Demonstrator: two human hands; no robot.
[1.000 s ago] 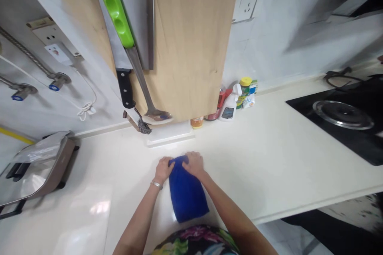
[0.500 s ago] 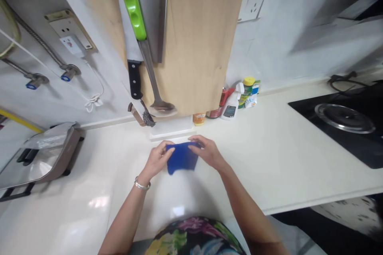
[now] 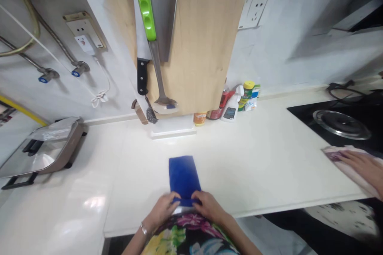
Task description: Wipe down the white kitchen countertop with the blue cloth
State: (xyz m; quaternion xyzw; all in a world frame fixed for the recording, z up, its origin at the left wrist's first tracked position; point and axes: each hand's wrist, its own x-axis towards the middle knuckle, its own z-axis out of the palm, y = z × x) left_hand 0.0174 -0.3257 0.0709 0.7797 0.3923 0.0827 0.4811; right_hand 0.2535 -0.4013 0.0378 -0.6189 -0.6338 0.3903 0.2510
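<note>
A folded blue cloth (image 3: 183,173) lies on the white countertop (image 3: 143,183), its near end drawn toward the counter's front edge. My left hand (image 3: 164,208), with a silver bracelet at the wrist, pinches the cloth's near left corner. At the near right corner, my right hand (image 3: 207,206) grips the same cloth between thumb and fingers. The far part of the cloth rests flat, while the near edge is bunched slightly between my hands.
Another person's hand (image 3: 363,163) presses a pale cloth (image 3: 338,155) beside the black cooktop (image 3: 302,115). A spray bottle (image 3: 231,105) stands by the wall. On the left sits an electric pan (image 3: 56,143). A ladle (image 3: 158,75) hangs before a wooden board (image 3: 203,48).
Both my hands have come down toward me with the blue cloth, which now stretches longer over the counter. Another person's hand with a pale cloth has appeared at the right.
</note>
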